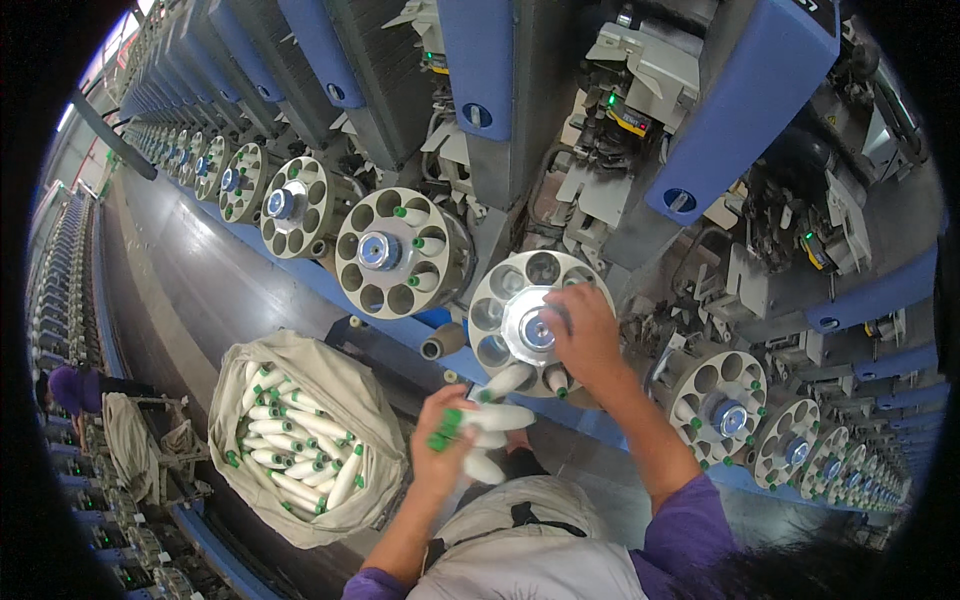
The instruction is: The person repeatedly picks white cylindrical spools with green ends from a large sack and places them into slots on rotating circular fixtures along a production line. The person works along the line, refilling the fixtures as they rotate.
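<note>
My left hand [432, 450] is wrapped round the green ends of several white yarn bobbins [500, 418], which point to the right below the round magazine [513, 277]. My right hand [590, 328] lies over the magazine's silver and blue hub [522, 330], fingers bent in toward its middle. What those fingers pinch, if anything, is too small to make out. One white bobbin [508, 381] slants at the magazine's lower pockets, its green end close to my left hand. Another bobbin [557, 380] sits in the pocket beside it. The magazine's upper and left pockets show no bobbins.
A large cloth sack [235, 390] full of green-ended bobbins stands at lower left. Similar magazines line the machine on both sides, the nearest one [405, 300] partly filled. Blue machine columns [745, 110] rise beyond. Another person in a purple sleeve [72, 388] is at far left.
</note>
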Demonstrator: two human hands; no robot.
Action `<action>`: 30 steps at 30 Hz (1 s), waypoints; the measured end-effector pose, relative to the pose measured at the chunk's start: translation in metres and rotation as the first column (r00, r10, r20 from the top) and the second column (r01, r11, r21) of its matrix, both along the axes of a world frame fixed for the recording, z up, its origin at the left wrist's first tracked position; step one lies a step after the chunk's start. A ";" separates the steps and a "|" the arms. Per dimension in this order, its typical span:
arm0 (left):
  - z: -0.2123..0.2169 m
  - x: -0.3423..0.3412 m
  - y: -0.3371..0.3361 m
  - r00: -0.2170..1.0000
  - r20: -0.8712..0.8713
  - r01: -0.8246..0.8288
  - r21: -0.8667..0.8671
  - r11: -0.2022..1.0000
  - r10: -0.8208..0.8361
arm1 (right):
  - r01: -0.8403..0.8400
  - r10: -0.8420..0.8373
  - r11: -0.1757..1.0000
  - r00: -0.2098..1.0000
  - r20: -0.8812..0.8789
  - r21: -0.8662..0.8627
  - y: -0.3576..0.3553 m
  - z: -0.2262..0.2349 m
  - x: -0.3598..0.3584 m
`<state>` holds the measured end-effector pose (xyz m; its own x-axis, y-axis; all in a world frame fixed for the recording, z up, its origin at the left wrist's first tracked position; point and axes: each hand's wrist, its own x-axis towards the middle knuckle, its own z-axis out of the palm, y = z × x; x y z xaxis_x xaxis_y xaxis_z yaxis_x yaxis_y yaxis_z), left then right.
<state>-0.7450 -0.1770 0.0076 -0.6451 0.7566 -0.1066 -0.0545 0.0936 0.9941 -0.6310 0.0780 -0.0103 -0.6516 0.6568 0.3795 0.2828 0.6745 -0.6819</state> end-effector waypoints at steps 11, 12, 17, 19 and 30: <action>0.027 -0.056 -0.035 0.502 0.756 -0.651 0.010 0.759 0.421 | -0.424 0.340 0.436 0.894 -0.290 -0.794 -0.103 -0.002 0.008; 0.025 -0.056 -0.037 0.510 0.752 -0.652 0.021 0.758 0.418 | -0.431 0.308 0.469 0.898 -0.315 -0.771 -0.105 -0.001 0.002; 0.022 -0.072 -0.062 0.518 0.800 -0.576 0.064 0.815 0.303 | -0.578 0.469 0.764 0.803 -0.367 -0.288 -0.109 0.014 -0.004; 0.020 -0.085 -0.075 0.532 0.778 -0.614 0.085 0.785 0.332 | -0.632 0.519 0.745 0.749 -0.411 -0.212 -0.110 0.015 -0.001; 0.048 -0.211 -0.162 0.698 0.714 -0.401 0.447 0.800 -0.049 | -0.299 -0.363 0.666 0.670 -0.648 -0.683 -0.081 0.015 -0.039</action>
<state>-0.9563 -0.3389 0.0553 -0.6902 0.7008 -0.1805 -0.6656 -0.5169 0.5383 -0.6699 -0.0029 0.0048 -0.3753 0.9214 0.1010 -0.4759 -0.0980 -0.8740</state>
